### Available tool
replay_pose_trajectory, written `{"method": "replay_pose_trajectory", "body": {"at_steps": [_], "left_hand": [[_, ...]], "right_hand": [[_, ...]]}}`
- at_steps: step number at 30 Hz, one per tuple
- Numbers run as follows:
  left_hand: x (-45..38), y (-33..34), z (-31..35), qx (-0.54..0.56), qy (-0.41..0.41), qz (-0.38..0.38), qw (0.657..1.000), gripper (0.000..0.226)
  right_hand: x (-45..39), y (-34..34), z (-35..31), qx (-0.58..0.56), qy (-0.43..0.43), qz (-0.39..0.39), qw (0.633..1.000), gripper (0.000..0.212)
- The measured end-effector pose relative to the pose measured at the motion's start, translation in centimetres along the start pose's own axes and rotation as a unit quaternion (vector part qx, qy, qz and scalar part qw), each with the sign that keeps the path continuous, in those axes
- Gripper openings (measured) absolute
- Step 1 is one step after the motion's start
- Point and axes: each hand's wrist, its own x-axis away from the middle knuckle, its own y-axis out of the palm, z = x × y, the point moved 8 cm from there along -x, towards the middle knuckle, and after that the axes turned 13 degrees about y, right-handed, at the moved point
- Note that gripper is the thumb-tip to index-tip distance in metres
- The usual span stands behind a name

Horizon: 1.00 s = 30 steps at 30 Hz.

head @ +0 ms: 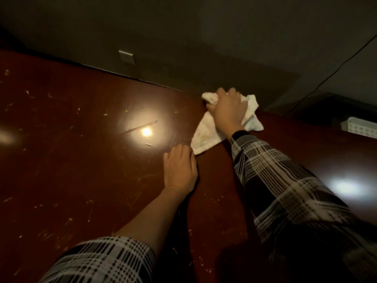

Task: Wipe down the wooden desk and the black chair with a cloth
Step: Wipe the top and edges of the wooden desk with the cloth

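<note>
A dark reddish wooden desk fills the view, its glossy top marked with many light scratches. My right hand presses down on a white cloth near the desk's far edge, fingers gripping its bunched top. The cloth spreads out flat below and to both sides of that hand. My left hand rests palm down on the desk just below the cloth's near corner, fingers together, holding nothing. Both arms wear plaid sleeves. The black chair is not in view.
A grey wall with a white socket plate rises behind the desk. A black cable runs down the wall at right. A white perforated basket sits at the far right edge. Lamp reflections glare on the desk.
</note>
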Motion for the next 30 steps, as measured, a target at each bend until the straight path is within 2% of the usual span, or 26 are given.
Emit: {"method": "replay_pose_trajectory", "body": {"at_steps": [2,8,13,18,25,30], "left_hand": [[0.0,-0.1,0.0,-0.003,0.002,0.001,1.000,0.015],[0.1,-0.5,0.4,-0.002,0.026,0.037,0.999,0.028],[0.1,-0.4,0.1,-0.014,0.011,0.029,0.999,0.028],[0.1,-0.3,0.2,-0.005,0.011,0.022,1.000,0.029],[-0.1,-0.5,0.3,-0.003,0.022,0.029,0.999,0.028],[0.0,-0.5,0.4,-0.002,0.022,0.033,0.999,0.023]], "right_hand": [[0.9,0.0,0.0,-0.004,0.012,0.001,1.000,0.041],[9.0,1.3,2.1,0.020,-0.058,-0.008,0.998,0.037],[5.3,1.0,0.4,0.028,-0.085,-0.008,0.996,0.039],[-0.3,0.2,-1.9,0.013,-0.041,-0.021,0.999,0.042],[8.9,1.3,1.4,0.035,-0.096,-0.042,0.994,0.042],[6.1,1.2,-0.3,0.050,-0.113,-0.037,0.992,0.041]]}}
